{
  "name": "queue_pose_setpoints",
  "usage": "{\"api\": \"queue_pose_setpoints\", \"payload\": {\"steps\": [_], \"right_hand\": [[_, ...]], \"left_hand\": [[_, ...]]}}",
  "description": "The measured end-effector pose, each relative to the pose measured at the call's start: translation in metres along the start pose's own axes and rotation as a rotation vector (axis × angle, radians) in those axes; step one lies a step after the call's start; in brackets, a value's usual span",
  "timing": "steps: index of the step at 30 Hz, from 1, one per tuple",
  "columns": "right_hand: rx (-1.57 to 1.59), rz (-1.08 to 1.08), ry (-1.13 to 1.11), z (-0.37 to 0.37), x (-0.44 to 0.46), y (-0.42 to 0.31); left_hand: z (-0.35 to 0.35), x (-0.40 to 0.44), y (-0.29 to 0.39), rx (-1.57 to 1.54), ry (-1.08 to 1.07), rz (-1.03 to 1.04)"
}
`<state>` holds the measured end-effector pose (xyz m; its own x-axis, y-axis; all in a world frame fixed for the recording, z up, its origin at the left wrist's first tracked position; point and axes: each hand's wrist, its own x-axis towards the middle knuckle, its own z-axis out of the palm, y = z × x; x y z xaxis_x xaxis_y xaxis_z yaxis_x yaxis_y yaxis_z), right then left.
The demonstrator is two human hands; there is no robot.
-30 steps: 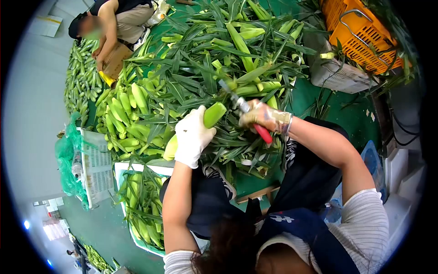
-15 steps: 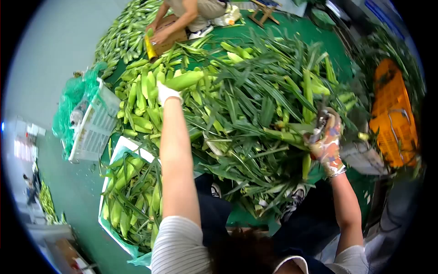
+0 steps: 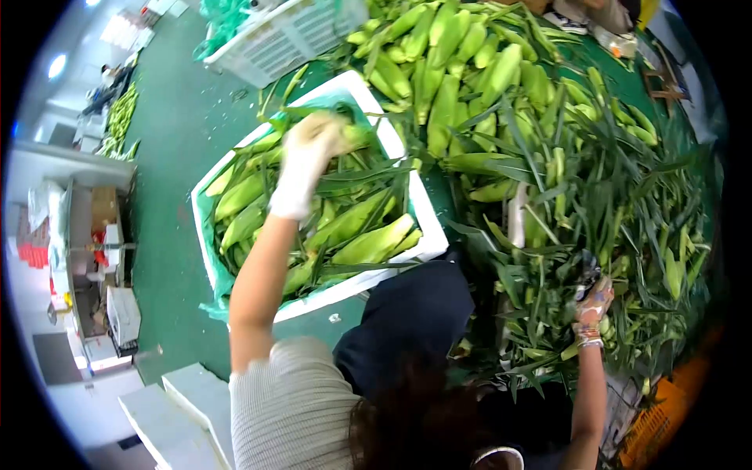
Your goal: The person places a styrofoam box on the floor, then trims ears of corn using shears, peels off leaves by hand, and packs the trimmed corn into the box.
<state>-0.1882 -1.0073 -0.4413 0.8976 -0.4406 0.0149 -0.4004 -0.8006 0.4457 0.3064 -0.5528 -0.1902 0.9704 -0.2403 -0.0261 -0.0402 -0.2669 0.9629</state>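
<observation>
Corn (image 3: 376, 241): heaped within the white box (image 3: 424, 205), one ear laid near its right corner; a corn pile (image 3: 446, 98) is spread past its right edge.
Left hand (image 3: 312, 142): held above the box toward its far corner; blurred, so whether an ear is grasped cannot be told.
Right hand (image 3: 593, 305): a dark metal tool (image 3: 585, 272) is clasped among leaves (image 3: 630, 235).
Crate (image 3: 274, 45): set beyond the box's far edge.

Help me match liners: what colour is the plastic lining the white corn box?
Green; the liner shows best in the head view.
</observation>
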Motion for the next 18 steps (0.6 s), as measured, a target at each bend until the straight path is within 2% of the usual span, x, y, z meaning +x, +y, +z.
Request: {"api": "queue_pose_setpoints", "payload": {"steps": [1, 2, 3, 4, 5, 6, 7, 8, 9, 10, 12, 13, 14, 16, 17, 18], "right_hand": [[0.178, 0.094, 0.058, -0.007, 0.015, 0.0], [0.357, 0.19, 0.11, -0.013, 0.03, 0.003], [0.408, 0.207, 0.093, -0.011, 0.04, 0.002], [0.449, 0.229, 0.078, -0.005, 0.048, 0.013], [0.451, 0.226, 0.111, 0.023, 0.051, 0.023], [0.57, 0.245, -0.035, 0.0, 0.06, 0.025], [0.543, 0.225, -0.058, -0.015, 0.067, 0.027], [0.519, 0.205, -0.083, -0.028, 0.072, 0.028], [0.558, 0.311, -0.233, -0.062, 0.075, 0.021], [0.553, 0.319, -0.211, -0.102, 0.08, 0.012], [0.196, 0.408, -0.326, -0.186, 0.079, -0.002], [0.287, 0.464, -0.366, -0.229, 0.082, -0.007], [0.346, 0.511, -0.219, -0.232, 0.075, -0.004], [0.478, 0.463, -0.107, -0.287, 0.056, -0.003], [0.594, 0.472, -0.024, -0.294, 0.046, 0.001], [0.551, 0.449, 0.055, -0.27, 0.029, 0.018]], "left_hand": [[-0.05, -0.021, -0.023, 0.192, 0.185, 0.014], [-0.098, -0.044, -0.042, 0.183, 0.311, -0.031], [-0.128, -0.068, -0.036, 0.421, 0.487, -0.046], [-0.182, -0.075, -0.07, 0.625, 0.524, -0.006], [-0.206, -0.081, -0.075, 1.004, 0.5, -0.077], [-0.211, -0.081, -0.086, 1.11, 0.35, -0.061], [-0.217, -0.08, -0.098, 1.204, 0.201, -0.029], [-0.211, -0.073, -0.102, 1.193, -0.026, -0.019], [-0.21, -0.063, -0.122, 1.149, -0.114, 0.071], [-0.203, -0.048, -0.138, 1.098, -0.198, 0.164], [-0.181, -0.024, -0.125, 1.074, -0.347, -0.266], [-0.176, -0.01, -0.117, 1.12, -0.447, -0.452], [-0.175, -0.01, -0.108, 1.111, -0.448, -0.44], [-0.171, -0.005, -0.09, 1.158, -0.661, -0.528], [-0.174, -0.008, -0.105, 1.078, -0.573, -0.387], [-0.175, -0.011, -0.12, 1.068, -0.5, -0.296]]}}
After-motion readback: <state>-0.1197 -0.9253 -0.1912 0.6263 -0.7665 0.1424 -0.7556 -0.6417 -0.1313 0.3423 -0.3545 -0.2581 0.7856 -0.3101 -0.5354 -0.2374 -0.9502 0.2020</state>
